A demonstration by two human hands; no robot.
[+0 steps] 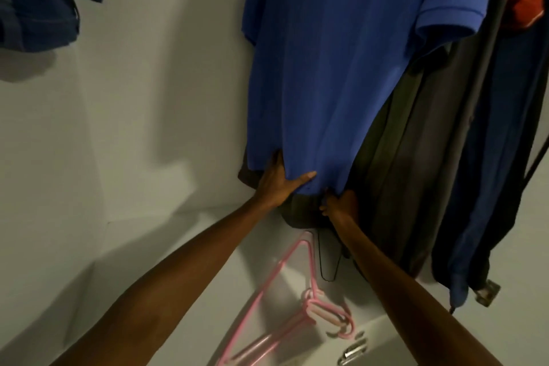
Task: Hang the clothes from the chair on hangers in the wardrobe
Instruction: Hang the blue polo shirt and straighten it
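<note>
Blue shirt already hung above my hands, left hand and right hand pinching its hem to straighten; next I'd grab pink hangers below.

White wardrobe floor, pale and shadowed, pink hangers lying flat in a loose stack near its front edge with hooks bunched to the right, thin black hanger just behind them, partly hidden by hanging clothes
</note>
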